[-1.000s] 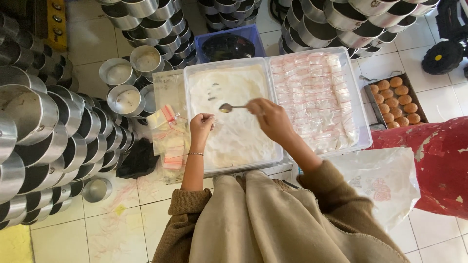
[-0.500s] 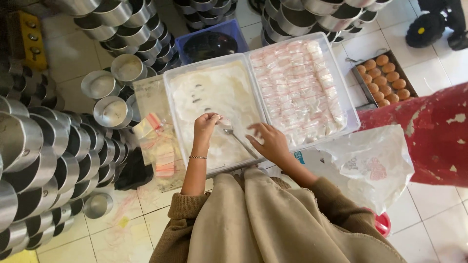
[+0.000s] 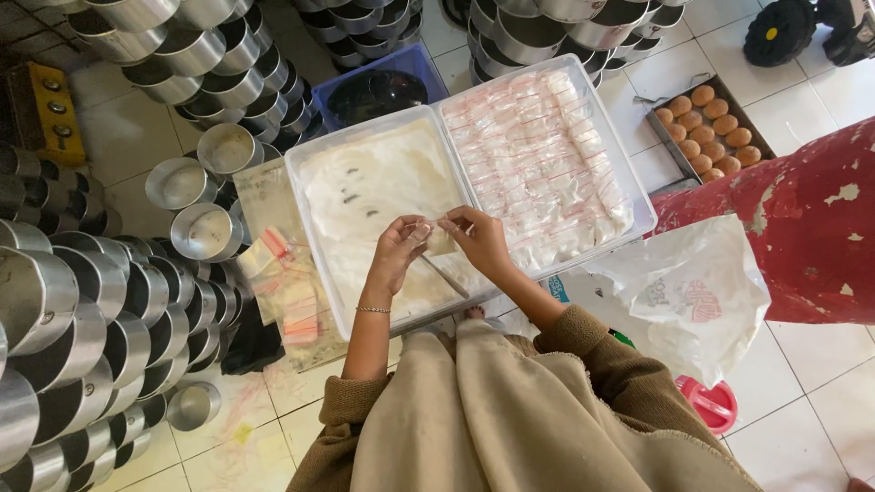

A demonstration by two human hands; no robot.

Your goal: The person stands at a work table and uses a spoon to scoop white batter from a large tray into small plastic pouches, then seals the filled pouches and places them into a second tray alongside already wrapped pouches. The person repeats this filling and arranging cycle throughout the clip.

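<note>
Small clear bag pinched between both hands' fingers

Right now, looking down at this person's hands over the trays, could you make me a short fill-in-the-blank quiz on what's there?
1. Both hands, left hand and right hand, pinch one small clear ____ over the white tray.
2. The tray of filled packets sits to the ____ of the white tray.
3. The round brown buns lie in a ____ tray on the floor.

Missing words: bag; right; dark
</note>
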